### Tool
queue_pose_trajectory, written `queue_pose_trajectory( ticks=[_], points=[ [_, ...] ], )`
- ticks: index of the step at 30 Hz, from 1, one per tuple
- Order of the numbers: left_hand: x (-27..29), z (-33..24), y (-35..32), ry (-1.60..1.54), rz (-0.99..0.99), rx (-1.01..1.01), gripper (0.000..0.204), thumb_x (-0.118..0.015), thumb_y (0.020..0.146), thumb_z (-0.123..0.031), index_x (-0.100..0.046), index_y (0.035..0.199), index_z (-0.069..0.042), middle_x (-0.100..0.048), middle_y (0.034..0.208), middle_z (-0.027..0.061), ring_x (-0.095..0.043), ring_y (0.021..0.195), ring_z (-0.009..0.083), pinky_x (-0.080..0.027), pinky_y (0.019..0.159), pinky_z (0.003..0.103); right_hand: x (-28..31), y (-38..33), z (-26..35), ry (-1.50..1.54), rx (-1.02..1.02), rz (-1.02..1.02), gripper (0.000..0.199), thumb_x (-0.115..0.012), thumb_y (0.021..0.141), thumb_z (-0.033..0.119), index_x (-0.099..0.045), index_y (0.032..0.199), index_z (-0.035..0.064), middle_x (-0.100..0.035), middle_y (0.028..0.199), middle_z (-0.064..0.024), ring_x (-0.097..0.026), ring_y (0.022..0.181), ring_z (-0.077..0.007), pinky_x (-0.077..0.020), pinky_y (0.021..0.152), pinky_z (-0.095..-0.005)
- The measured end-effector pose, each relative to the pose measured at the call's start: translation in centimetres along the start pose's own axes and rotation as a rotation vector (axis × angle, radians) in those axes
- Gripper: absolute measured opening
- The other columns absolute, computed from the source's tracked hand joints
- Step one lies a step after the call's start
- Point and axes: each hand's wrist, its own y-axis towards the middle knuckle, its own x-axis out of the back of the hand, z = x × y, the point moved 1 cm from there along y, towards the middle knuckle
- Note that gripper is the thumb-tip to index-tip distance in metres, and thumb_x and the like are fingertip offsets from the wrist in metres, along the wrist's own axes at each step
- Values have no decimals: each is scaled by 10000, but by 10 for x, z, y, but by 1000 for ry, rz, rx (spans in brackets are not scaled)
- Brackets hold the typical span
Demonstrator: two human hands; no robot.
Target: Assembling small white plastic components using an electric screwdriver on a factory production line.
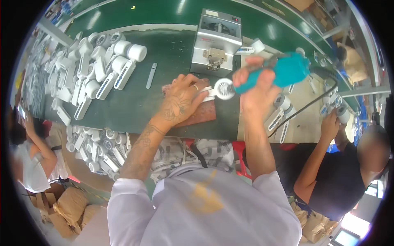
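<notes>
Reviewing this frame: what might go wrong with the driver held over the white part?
The left hand pins the white part right beside the teal power screwdriver in the right hand; a slip might hit the fingers. Its black cord trails across white parts and might drag them.

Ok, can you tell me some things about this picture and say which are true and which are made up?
1. The right hand holds a teal power tool. True.
2. The left hand is up in the air, touching nothing. False: it presses a white part down on a reddish pad.
3. A pile of white parts lies on the green table, to the left. True.
4. The grey machine sits on the floor. False: it stands on the table, behind the hands.
5. The tool has no cord. False: a black cord runs from it.
</notes>
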Motion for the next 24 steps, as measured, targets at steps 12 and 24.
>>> queue_pose_trajectory(
  ticks=[12, 24],
  points=[
    [-10, 9, -3, -4, -146, -178, 380, -767, 825, -312, -699, 1109, -68, -675, 1098, 117, -619, 1002, 324, -489, 888, 451, -29, 49, -76, -205, 61, 54, 258, -613, 1007, 266, -624, 925, 22, -644, 654, -41, -605, 567, -144, -482, 557, -290],
    [-3, -2, -2, 10, -85, -97, 405, -744, 844, -365, -683, 1164, -124, -673, 1185, 94, -615, 1089, 348, -470, 948, 468, -33, 24, -27, -148, -93, -5, 302, -655, 980, 267, -639, 836, 2, -588, 633, -6, -543, 545, -94, -428, 499, -274]
  ],
)
